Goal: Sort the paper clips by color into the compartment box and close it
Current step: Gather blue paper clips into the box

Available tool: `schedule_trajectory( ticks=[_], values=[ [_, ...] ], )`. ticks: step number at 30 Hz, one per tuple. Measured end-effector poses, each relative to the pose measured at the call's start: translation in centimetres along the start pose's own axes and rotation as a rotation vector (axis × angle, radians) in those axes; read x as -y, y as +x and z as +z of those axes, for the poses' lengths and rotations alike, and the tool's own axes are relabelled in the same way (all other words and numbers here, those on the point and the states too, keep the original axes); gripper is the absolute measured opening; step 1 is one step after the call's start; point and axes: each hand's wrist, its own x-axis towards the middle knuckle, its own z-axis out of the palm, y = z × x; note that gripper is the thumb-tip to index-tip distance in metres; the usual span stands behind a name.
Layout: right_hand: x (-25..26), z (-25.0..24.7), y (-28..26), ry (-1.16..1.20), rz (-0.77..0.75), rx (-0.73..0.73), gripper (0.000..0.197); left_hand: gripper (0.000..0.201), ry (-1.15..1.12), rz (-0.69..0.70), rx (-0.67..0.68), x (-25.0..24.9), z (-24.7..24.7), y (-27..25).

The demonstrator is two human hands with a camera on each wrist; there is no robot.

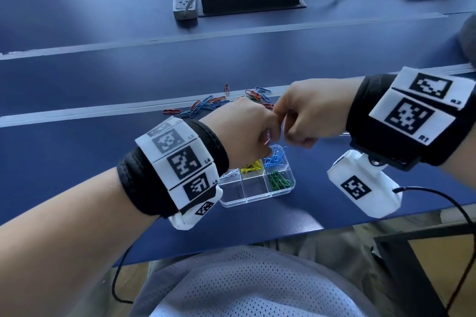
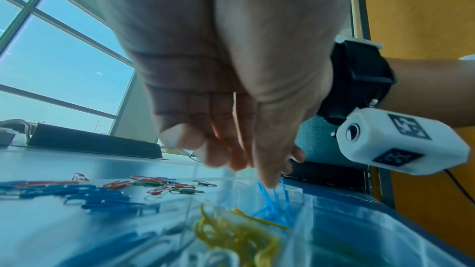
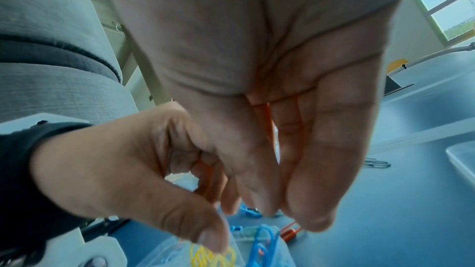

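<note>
Clear compartment box [image 1: 257,194] near my bench [image 1: 77,162] edge with blue, yellow, green, white clips sorted, my left hand [image 1: 242,128] pinching a red clip [image 1: 268,140] above it, right hand [image 1: 311,113] curled against it, grip unclear, loose clips [image 1: 206,105] beyond.

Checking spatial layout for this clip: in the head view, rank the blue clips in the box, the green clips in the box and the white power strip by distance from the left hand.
1. blue clips, just under the left hand.
2. green clips, nearer the person.
3. white power strip, far across the table.
</note>
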Motion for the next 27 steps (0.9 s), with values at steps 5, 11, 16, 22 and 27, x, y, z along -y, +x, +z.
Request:
schedule_trajectory(
  ticks=[5, 11, 16, 22, 27],
  values=[
    [-0.4, 1.3, 0.5, -0.018, -0.003, 0.031, 0.013, 0.020, 0.027, -0.042, 0.032, 0.2, 0.2, 0.1],
    [-0.8, 1.4, 0.6, -0.017, -0.011, -0.009, 0.007, 0.021, 0.008, -0.015, 0.072, 0.2, 0.1, 0.0],
    [-1.0, 1.4, 0.6, 0.026, -0.019, -0.020, 0.008, 0.023, 0.012, 0.000, 0.096, 0.1, 0.2, 0.0],
    [-0.9, 1.8, 0.4, 0.032, -0.061, -0.048, 0.005, 0.019, -0.061, -0.050, -0.001, 1.7, -0.9, -0.7],
    [-0.9, 1.9, 0.6, -0.028, -0.106, -0.079, 0.009, 0.014, -0.088, -0.141, 0.005, 3.5, -1.5, -1.6]
  ],
)
